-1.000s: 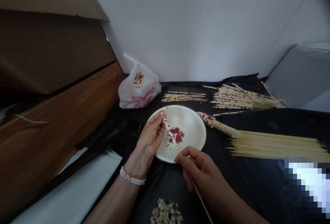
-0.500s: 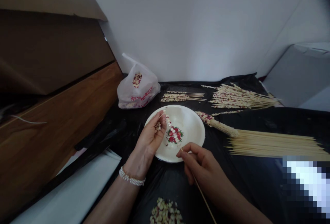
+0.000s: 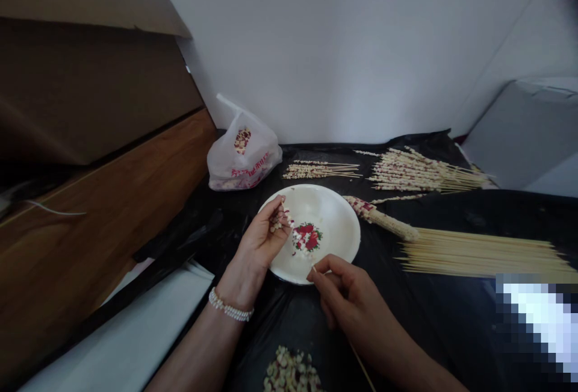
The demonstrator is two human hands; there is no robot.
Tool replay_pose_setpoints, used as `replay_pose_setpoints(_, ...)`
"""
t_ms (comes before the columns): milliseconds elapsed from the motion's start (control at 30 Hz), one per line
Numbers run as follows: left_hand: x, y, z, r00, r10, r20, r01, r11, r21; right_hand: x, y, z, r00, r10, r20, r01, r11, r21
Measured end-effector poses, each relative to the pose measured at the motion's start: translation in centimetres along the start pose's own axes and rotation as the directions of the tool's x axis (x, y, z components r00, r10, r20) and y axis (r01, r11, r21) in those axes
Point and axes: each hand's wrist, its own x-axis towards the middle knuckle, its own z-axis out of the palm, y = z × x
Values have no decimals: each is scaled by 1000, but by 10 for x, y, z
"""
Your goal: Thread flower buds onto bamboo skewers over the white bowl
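My right hand [image 3: 345, 295] pinches a thin bamboo skewer [image 3: 361, 368], its bare lower end running toward the bottom edge. Pale and dark-red corn kernels [image 3: 301, 248] show in a line ahead of my right fingertips, seemingly threaded on the skewer. My left hand [image 3: 264, 235], with a beaded bracelet, is curled over the left side of a white basin [image 3: 338, 223] with a red flower print. Loose corn kernels lie in its palm, and its fingertips close near the skewer's far end. Exactly what the fingertips pinch is too small to tell.
A pile of kernels [image 3: 291, 371] lies near me on black plastic sheeting. Behind the basin are a white plastic bag [image 3: 244, 160] and kernel-covered skewers [image 3: 406, 169]. To the right lie a corn cob [image 3: 388, 223] and plain skewers [image 3: 478, 250]. Cardboard [image 3: 85, 91] stands left.
My left fingertips have shifted slightly down and left along the line of kernels. My right hand, still pinching the skewer, has moved slightly down and left.
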Motion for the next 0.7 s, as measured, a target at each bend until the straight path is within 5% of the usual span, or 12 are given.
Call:
replay_pose_setpoints(133, -1, 0, 2, 999, 45, -12, -45, 998, 40, 0, 2, 0, 1000, -14, -7, 14, 999, -34)
replay_pose_setpoints(700, 1, -10, -1, 994, -68, 82, 65, 997, 30, 0, 3, 0, 998, -51, -49, 45, 994, -101)
